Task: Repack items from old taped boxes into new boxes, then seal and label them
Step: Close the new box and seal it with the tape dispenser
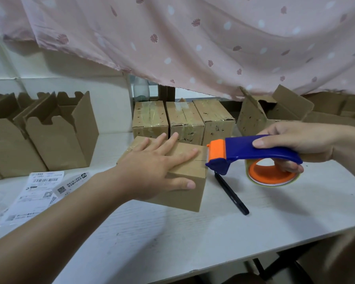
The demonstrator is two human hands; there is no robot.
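Head view | left hand (pixel 152 171) fingers splayed flat on cardboard box (pixel 182 187) | right hand (pixel 295 142) fingers wrap plastic tape dispenser (pixel 254 156)

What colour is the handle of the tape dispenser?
Blue, on the tape dispenser, seen in the head view.

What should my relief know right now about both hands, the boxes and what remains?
Left hand: flat on top of the closed brown cardboard box, steadying it.
Right hand: grip closed on the blue and orange tape dispenser, its head at the box's right top edge.
Three old taped cartons stand behind, unopened; empty new open-topped boxes stand left; white shipping labels lie near left; black pen beside the box.
Done: box closed, tape across the top.
Left: finish taping, label, repack the rest.
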